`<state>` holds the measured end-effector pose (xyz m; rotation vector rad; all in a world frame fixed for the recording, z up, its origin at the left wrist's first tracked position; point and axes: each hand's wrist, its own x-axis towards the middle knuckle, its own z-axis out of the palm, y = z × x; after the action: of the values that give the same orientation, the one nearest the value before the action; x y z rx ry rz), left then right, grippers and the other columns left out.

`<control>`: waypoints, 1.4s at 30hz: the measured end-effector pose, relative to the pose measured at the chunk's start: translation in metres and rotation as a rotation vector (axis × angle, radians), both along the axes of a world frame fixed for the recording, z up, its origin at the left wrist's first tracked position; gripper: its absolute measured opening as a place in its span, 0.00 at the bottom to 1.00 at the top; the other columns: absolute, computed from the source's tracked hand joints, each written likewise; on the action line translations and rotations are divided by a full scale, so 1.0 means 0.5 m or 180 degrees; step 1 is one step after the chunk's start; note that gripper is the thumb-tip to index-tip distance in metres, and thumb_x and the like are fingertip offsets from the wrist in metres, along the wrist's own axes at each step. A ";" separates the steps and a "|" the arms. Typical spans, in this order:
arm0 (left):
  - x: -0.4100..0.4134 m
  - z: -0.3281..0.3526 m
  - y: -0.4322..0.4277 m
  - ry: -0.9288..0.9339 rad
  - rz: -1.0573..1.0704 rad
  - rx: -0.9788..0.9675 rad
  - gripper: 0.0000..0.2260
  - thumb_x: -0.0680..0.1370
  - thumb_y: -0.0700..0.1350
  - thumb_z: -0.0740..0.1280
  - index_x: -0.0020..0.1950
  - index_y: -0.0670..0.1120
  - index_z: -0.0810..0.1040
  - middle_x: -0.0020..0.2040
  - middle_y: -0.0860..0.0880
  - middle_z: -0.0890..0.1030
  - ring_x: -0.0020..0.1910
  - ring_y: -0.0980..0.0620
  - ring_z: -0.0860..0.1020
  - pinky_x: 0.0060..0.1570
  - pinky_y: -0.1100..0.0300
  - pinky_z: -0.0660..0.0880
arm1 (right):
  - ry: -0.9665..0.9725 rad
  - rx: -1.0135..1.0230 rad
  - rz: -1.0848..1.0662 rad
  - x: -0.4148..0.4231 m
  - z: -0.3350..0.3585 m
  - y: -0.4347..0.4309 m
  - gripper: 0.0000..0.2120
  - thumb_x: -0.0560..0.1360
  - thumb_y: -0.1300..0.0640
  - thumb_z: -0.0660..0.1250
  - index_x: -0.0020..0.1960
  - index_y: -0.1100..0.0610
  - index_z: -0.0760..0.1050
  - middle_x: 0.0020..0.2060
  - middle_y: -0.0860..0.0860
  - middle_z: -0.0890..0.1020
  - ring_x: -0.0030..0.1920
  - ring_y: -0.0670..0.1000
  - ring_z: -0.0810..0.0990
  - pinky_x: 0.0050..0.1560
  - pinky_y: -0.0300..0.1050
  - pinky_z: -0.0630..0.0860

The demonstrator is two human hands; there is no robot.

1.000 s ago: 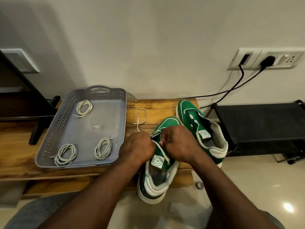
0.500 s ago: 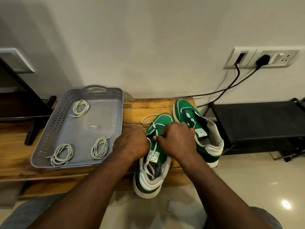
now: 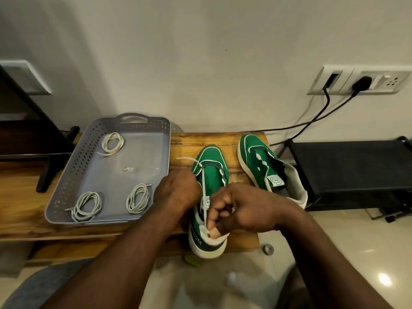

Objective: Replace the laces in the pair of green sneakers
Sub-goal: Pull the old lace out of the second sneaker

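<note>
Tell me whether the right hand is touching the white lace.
Touching. The head view shows the right hand pinching the white lace between thumb and fingertips, above the near sneaker's collar.

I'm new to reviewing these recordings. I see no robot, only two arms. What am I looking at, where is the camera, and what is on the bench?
There is no machine here. A person works with bare hands, and the single camera sits on their head, looking forward and down, so both arms enter from the bottom of the picture. Two green sneakers stand on the wooden bench. The right hand pinches a white lace that runs up the tongue of the near sneaker. The left hand is against that shoe's side, its fingers hidden. The other sneaker stands to the right. To the left, a grey tray holds three coiled laces.
</note>
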<state>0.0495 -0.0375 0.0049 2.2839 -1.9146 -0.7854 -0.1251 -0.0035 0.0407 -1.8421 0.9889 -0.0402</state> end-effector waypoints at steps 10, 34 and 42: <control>-0.001 -0.011 0.000 -0.0056 -0.0188 -0.0023 0.12 0.81 0.50 0.67 0.38 0.51 0.74 0.37 0.50 0.76 0.35 0.52 0.74 0.32 0.57 0.66 | 0.1330 -0.1980 -0.2057 0.055 -0.118 -0.052 0.17 0.75 0.34 0.72 0.51 0.47 0.86 0.49 0.48 0.82 0.53 0.51 0.79 0.55 0.51 0.78; -0.020 -0.034 -0.023 -0.0123 0.0189 -0.0244 0.09 0.81 0.47 0.64 0.52 0.45 0.82 0.56 0.42 0.83 0.50 0.40 0.80 0.45 0.53 0.72 | 0.0383 -0.0198 -0.1667 -0.001 -0.022 0.022 0.06 0.74 0.65 0.73 0.40 0.56 0.83 0.34 0.46 0.83 0.35 0.41 0.79 0.40 0.40 0.73; 0.000 -0.027 -0.043 -0.0128 0.0273 -0.0356 0.06 0.81 0.47 0.64 0.49 0.46 0.79 0.52 0.42 0.81 0.45 0.41 0.76 0.44 0.53 0.73 | -0.0658 -0.0098 -0.2687 -0.013 -0.076 0.057 0.03 0.78 0.58 0.74 0.45 0.54 0.82 0.39 0.50 0.85 0.40 0.48 0.82 0.46 0.47 0.79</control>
<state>0.0494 -0.0592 -0.0084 2.3137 -1.8130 -0.6118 -0.1314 0.0248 0.0027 -1.2940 1.5442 -0.7389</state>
